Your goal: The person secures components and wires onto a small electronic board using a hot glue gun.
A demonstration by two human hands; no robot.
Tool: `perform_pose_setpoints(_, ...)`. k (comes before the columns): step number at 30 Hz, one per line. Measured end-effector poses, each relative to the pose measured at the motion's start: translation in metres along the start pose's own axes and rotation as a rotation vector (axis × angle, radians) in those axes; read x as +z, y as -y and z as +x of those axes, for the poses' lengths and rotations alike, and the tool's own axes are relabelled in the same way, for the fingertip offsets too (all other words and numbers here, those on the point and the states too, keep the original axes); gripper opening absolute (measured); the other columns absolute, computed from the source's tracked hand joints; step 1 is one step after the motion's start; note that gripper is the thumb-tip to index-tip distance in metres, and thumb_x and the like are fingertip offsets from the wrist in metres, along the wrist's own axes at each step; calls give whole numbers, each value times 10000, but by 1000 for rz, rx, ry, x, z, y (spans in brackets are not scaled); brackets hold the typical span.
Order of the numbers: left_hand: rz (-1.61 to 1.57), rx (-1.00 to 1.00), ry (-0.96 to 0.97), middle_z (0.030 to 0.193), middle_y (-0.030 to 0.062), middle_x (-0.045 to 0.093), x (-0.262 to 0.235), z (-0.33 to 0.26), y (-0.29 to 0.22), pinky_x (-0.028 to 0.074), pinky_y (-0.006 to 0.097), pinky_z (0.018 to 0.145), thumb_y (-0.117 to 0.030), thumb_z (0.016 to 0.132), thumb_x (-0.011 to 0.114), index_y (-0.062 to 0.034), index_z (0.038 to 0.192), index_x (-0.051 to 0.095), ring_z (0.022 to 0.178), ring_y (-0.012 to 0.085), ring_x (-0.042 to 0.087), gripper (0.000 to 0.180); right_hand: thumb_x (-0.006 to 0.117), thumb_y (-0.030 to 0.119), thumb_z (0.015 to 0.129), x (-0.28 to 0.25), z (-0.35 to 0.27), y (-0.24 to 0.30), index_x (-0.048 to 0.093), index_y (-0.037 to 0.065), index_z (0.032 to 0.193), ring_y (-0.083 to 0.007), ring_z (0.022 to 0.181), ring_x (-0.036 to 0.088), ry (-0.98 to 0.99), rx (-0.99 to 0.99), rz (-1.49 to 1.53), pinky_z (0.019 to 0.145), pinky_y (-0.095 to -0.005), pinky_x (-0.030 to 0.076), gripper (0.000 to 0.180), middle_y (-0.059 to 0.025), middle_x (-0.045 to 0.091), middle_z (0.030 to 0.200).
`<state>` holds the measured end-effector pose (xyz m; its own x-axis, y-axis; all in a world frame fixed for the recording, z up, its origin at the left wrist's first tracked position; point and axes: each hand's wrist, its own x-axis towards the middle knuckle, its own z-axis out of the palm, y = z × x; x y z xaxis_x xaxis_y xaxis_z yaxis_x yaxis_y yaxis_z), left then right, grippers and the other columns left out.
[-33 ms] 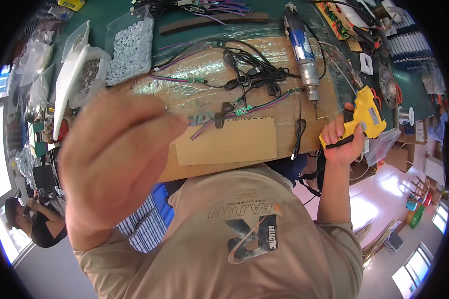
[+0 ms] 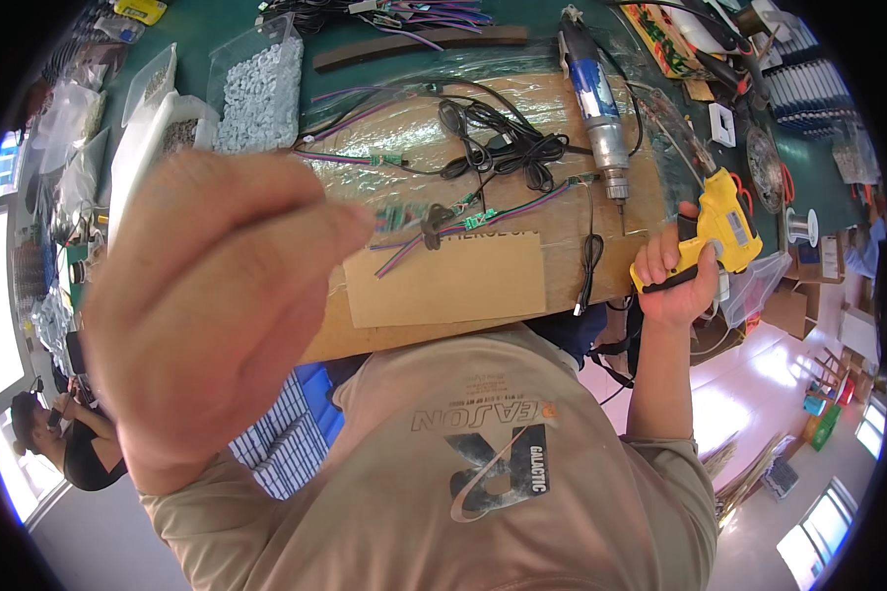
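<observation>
In the head view, the left hand [image 2: 212, 305] is raised close to the camera and slightly blurred, its thumb and fingers pinched on the end of a small green circuit board [image 2: 400, 216] above the desk [image 2: 195, 32]. A short dark loop [image 2: 433, 228] shows at the board's far end. The right hand [image 2: 678, 288] is wrapped around the handle of a yellow gun-shaped tool [image 2: 725, 222] near the desk's right edge, the tool's metal nose pointing away from the person.

Between the hands, a brown cardboard sheet [image 2: 601, 280] lies partly beneath clear plastic, with a smaller tan cardboard piece [image 2: 448, 288] near its front edge. Behind that piece lie a second green board [image 2: 480, 220] with coloured wires and a bundle of black cables [image 2: 508, 148]. A blue and silver powered driver [image 2: 597, 98] lies to the right of the cables. At the back left, a clear tray [image 2: 294, 30] holds many small white parts [image 2: 258, 96]. Far left, another person [image 2: 87, 451] sits near a window.
</observation>
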<state>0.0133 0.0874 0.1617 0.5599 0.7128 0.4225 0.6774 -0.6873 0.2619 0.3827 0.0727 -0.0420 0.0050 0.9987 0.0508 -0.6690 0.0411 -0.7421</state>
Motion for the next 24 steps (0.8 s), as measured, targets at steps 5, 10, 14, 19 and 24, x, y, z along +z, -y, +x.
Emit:
perform_pose_setpoints(5,194,142,-44,1073,145,676,-23,48,6,513,309,836,109,836,654,46,1026,686,993,242,644,203,501,418,988,1,2,-3,424,17,1371,-126,523,403,-24,13,31,481,-287,357,560,-28,470,720)
perform_pose_setpoints(10,80,137,-62,1085,122,686,-10,57,44,498,289,888,65,881,647,38,1070,685,1019,203,649,194,517,409,966,1,3,-3,430,26,1370,-138,518,402,-30,23,66,483,-296,339,563,-33,489,718)
perform_pose_setpoints(14,214,-91,-55,1022,98,692,54,27,61,517,320,863,6,825,702,-60,1014,728,955,252,665,203,512,424,980,4,1,-2,430,14,1364,-121,520,409,-28,4,55,480,-286,364,568,-27,480,720)
perform_pose_setpoints(19,37,-167,8,1016,105,697,114,-1,49,532,385,846,-91,787,740,-59,985,723,956,297,662,201,494,425,1001,4,4,-3,433,2,1357,-105,519,414,-11,-16,29,477,-279,387,557,-23,473,721)
perform_pose_setpoints(24,-169,-82,36,967,88,690,175,15,-1,532,396,790,-112,775,732,-67,958,699,888,285,654,191,489,426,1002,3,5,-5,431,5,1360,-107,526,419,19,-11,30,488,-283,394,556,-23,476,726)
